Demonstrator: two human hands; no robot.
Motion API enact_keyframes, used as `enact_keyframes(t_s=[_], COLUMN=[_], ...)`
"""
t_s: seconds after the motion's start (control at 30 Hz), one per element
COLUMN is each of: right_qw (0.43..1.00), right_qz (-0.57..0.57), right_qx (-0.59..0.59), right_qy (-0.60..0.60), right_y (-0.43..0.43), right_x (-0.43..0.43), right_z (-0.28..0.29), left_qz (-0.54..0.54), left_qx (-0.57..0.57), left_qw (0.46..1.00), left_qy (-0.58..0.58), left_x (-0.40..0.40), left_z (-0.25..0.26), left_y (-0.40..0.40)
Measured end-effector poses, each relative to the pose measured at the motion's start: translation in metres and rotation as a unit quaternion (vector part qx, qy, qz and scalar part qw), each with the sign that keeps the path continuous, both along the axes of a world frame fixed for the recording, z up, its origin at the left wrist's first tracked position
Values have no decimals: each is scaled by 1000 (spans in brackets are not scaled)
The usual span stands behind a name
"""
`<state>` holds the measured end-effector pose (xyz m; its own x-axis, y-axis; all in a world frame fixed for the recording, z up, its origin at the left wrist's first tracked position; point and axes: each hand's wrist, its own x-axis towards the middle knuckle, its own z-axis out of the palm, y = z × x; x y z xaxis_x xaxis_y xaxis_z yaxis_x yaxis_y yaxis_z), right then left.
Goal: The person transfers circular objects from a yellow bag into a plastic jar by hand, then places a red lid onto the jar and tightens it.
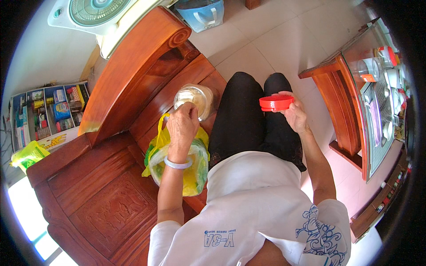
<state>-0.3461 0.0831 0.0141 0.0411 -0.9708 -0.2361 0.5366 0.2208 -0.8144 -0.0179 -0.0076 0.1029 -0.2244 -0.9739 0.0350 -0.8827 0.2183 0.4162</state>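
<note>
My left hand (181, 123), with a pale bangle (178, 164) on the wrist, is at the mouth of a clear plastic jar (207, 96). Its fingers are drawn together; the fingertips are hidden, so whether they pinch anything does not show. Something pale is visible inside the jar, which rests on the wooden bench seat (218, 78) beside my thigh. Held above my knee, a red screw lid (276, 103) is in my right hand (297, 114). Below the jar, a yellow-green plastic bag (196, 186) stands gaping on the bench, with a translucent bag inside it.
A curved wooden bench back (139, 63) rises on the left. At right, a glass-topped wooden table (357, 109) carries jars (368, 69) and cups. A blue bag (203, 16) sits on the tiled floor; a fan (100, 13) and compartmented organiser (46, 113) are at far left.
</note>
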Motion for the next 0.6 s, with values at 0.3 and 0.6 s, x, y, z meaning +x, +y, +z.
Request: enact_keyframes(t_s=[0.3,0.6], right_qw=[1000,1000], right_qz=[-5,-10], right_qx=[-4,-9], right_qy=[0,8], right_y=[0,2], right_x=[-1,-1], right_z=[-3,-4], left_qz=[10,33], left_qx=[-15,-28], left_qw=[999,997], left_qy=[30,68], left_x=[5,17], left_z=[-12,1], left_y=[14,22])
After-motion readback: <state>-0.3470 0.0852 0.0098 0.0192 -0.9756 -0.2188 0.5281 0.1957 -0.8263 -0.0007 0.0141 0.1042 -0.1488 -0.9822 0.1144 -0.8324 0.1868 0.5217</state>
